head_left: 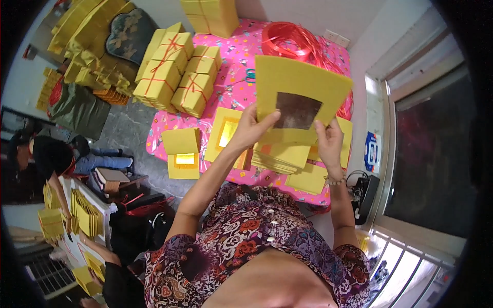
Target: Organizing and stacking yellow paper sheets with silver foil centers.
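Observation:
Between my hands, a yellow paper sheet (303,77) with a dark rectangle in its middle stands tilted up over the table. My left hand (254,126) grips its lower left side, thumb across the front near the dark patch. On the lower right edge my right hand (329,142) pinches it between thumb and fingers; a bracelet circles that wrist. Whether it is one sheet or several, I cannot tell. Below it lies a stack of yellow paper (277,160), partly hidden. Yellow papers with shiny gold squares (228,132) lie to its left, and another yellow sheet (307,178) is near the front edge.
Yellow paper bundles (165,69) tied with red string stand at the table's back left. A coil of red plastic string (287,41) lies at the back on the pink tablecloth (239,66). A window (431,143) borders the right. Other people work at a white table (107,208) at left.

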{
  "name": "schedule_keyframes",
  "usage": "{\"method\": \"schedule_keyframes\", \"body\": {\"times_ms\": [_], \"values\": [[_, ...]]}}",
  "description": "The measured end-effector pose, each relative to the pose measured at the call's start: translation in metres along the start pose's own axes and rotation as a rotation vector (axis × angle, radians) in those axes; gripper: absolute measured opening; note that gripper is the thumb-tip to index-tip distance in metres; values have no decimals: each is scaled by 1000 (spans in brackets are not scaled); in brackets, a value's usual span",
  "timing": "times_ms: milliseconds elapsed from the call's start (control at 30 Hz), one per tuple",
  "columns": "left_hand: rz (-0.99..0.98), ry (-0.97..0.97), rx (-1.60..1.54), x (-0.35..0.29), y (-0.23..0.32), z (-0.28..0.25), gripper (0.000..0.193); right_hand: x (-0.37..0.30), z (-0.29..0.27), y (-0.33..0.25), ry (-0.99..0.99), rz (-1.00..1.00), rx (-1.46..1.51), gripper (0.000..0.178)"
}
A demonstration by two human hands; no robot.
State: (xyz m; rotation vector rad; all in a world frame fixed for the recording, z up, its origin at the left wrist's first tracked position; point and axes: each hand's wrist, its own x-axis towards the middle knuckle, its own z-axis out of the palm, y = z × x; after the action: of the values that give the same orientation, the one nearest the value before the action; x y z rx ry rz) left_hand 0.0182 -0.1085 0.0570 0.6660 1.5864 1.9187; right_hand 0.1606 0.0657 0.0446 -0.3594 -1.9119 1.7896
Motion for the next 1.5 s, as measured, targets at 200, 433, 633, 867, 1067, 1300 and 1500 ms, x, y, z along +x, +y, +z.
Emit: {"method": "schedule_keyframes", "body": {"times_ms": [200,433,633,867,1067,1300,1500], "values": [[173,-50,-5,-1,-36,1,21,-8,15,18,112,-178,76,33],[243,-23,114,-10,-38,8,37,-21,7,49,190,-51,-22,35],[388,188,90,-15,-45,19,44,-18,9,49,160,-153,-202,45],[333,116,83,-17,-42,19,48,-19,8,48,172,-121,-172,44],[194,78,30,-16,-25,19,42,-8,-1,31,140,-94,-214,34],[7,14,2,-8,-26,1,28,-15,1,9,6,231,74,35],[-267,33,-244,-10,-45,0,26,-24,-23,17,-112,366,231,26]]}}
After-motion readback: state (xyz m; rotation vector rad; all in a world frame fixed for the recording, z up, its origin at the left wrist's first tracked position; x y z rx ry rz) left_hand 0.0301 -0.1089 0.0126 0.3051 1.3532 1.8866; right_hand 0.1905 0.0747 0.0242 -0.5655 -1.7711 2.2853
